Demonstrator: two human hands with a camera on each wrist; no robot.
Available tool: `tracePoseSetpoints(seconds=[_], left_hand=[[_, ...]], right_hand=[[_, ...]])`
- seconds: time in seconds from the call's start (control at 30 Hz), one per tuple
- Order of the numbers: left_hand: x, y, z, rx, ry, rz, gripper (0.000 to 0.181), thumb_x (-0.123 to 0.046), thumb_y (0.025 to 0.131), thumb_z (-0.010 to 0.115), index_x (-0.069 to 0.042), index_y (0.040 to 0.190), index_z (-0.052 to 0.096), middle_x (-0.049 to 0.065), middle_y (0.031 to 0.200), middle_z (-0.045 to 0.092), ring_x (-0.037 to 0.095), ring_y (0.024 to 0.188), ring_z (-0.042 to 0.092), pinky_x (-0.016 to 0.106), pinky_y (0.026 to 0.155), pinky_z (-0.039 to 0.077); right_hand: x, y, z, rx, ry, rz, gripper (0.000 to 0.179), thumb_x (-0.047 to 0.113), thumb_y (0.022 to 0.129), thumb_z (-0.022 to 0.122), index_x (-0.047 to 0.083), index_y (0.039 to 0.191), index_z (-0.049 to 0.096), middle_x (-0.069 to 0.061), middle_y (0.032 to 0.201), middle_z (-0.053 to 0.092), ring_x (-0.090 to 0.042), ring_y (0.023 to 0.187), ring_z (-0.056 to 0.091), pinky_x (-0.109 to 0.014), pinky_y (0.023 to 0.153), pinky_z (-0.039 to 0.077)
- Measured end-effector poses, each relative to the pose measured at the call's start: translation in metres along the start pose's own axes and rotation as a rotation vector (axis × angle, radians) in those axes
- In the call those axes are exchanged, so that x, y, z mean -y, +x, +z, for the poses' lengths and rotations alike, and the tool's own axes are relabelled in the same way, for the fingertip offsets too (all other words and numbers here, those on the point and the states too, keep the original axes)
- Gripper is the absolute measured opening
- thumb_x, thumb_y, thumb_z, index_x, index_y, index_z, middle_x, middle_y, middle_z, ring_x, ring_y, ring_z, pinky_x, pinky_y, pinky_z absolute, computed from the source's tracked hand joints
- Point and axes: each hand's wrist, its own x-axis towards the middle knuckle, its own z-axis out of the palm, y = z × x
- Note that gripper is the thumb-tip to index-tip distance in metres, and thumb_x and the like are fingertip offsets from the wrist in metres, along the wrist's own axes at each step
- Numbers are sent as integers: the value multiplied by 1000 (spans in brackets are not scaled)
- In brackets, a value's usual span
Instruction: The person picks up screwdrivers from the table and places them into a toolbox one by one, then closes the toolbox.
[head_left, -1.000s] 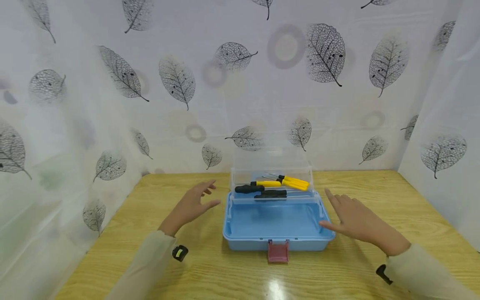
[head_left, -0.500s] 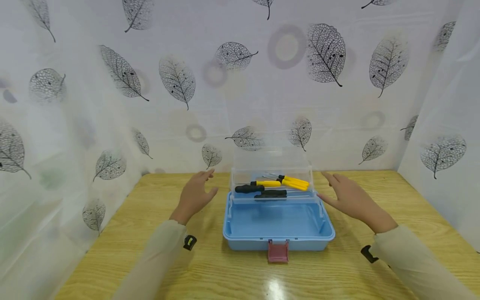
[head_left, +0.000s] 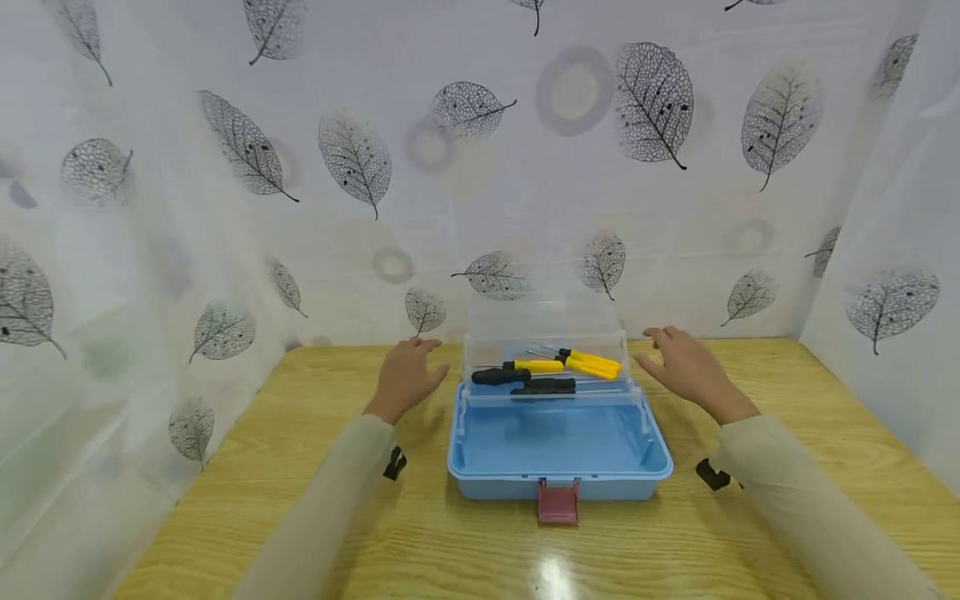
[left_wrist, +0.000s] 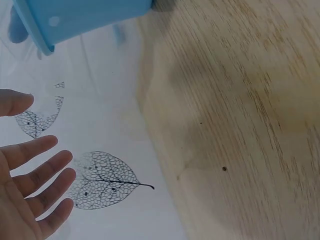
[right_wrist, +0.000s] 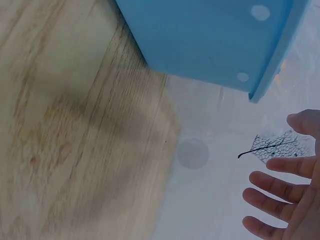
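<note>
A light blue toolbox (head_left: 555, 442) stands on the wooden table with its clear lid (head_left: 543, 315) raised at the back. A clear tray (head_left: 480, 400) at its rear bears several screwdrivers, among them yellow-handled screwdrivers (head_left: 592, 365) and a black-handled screwdriver (head_left: 501, 377). My left hand (head_left: 405, 377) hovers just left of the tray and lid, its fingers relaxed and holding nothing. On the other side, my right hand (head_left: 693, 371) is near the lid's right edge, likewise holding nothing. In both wrist views the fingers are spread, apart from the blue box wall (left_wrist: 95, 20).
A pink latch (head_left: 558, 504) hangs down at the toolbox front. Behind the wooden table (head_left: 480, 558) rises a white curtain (head_left: 510, 183) printed with leaves, which also runs along the left and right sides. Each wrist carries a black strap piece (head_left: 395, 463).
Both hands have moved forward, away from the body, and inward toward the back of the toolbox and its raised lid. The toolbox and screwdrivers stay where they were.
</note>
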Motion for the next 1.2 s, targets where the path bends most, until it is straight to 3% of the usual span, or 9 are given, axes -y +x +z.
tracePoseSetpoints(seconds=[0.17, 0.37, 0.6, 0.73, 1.2], left_hand=[[0, 12, 9, 92, -33, -55, 41, -34, 87, 62, -8, 119, 64, 12, 110, 67, 29, 100, 62, 44, 87, 50], [-1, 22, 20, 200, -112, -125, 41, -37, 90, 57, -10, 120, 63, 10, 109, 68, 27, 99, 63, 42, 84, 51], [0, 28, 30, 305, -357, -243, 39, -37, 94, 54, -6, 115, 65, 12, 113, 67, 28, 102, 63, 44, 88, 50], [2, 28, 36, 370, -436, -280, 38, -34, 94, 52, -5, 116, 65, 11, 110, 68, 27, 103, 63, 44, 91, 49], [1, 30, 43, 381, -490, -323, 36, -29, 94, 52, -4, 116, 66, 11, 113, 68, 29, 108, 61, 45, 95, 48]], right_hand=[[-10, 12, 7, 102, 165, 63, 53, 32, 98, 46, -9, 132, 44, -31, 116, 54, -43, 102, 55, -55, 83, 47], [-18, 23, 17, 149, 340, 90, 55, 34, 100, 43, -11, 130, 45, -32, 117, 54, -43, 105, 54, -53, 83, 48], [-20, 30, 29, 158, 390, 108, 49, 30, 100, 41, -11, 127, 49, -31, 122, 53, -45, 110, 51, -54, 89, 46], [-18, 35, 34, 175, 392, 114, 49, 27, 101, 40, -13, 127, 48, -32, 123, 53, -46, 112, 50, -55, 91, 45], [-20, 47, 45, 222, 432, 127, 49, 27, 102, 37, -11, 129, 49, -33, 129, 49, -47, 117, 48, -57, 93, 43]])
